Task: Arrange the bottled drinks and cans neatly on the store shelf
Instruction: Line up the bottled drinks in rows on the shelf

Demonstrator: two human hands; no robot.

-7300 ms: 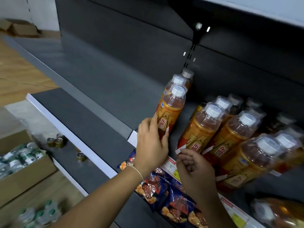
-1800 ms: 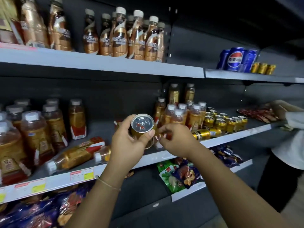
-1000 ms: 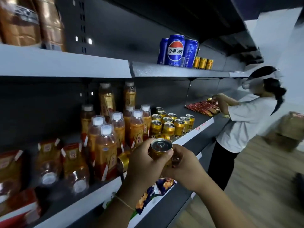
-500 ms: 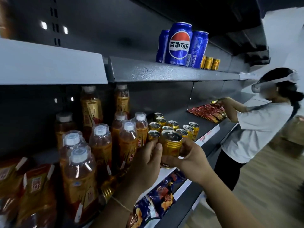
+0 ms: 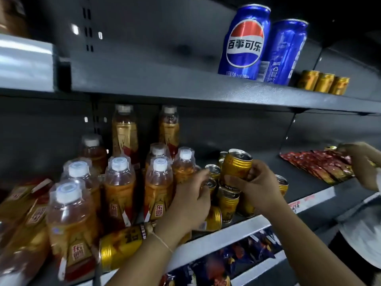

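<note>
My right hand [image 5: 259,186] grips a gold can [image 5: 237,162], tilted, just above a group of standing gold cans [image 5: 227,201] on the middle shelf [image 5: 226,236]. My left hand [image 5: 189,203] is beside it with its back to me; its loosely curled fingers touch the standing cans and hold nothing that I can see. Two gold cans lie on their sides at the shelf front, one [image 5: 121,244] under my left wrist and another [image 5: 213,218] behind that hand. Orange drink bottles [image 5: 158,186] with white caps stand to the left.
Blue cola cans [image 5: 245,42] and small gold cans [image 5: 323,82] stand on the upper shelf. Red packets [image 5: 317,164] lie at the right of the middle shelf, where another person's hand [image 5: 365,162] works. Snack bags [image 5: 216,271] fill the shelf below.
I have moved in closer to the shelf. My left hand has let go of the gold can, and my right hand alone now carries it over the standing cans.
</note>
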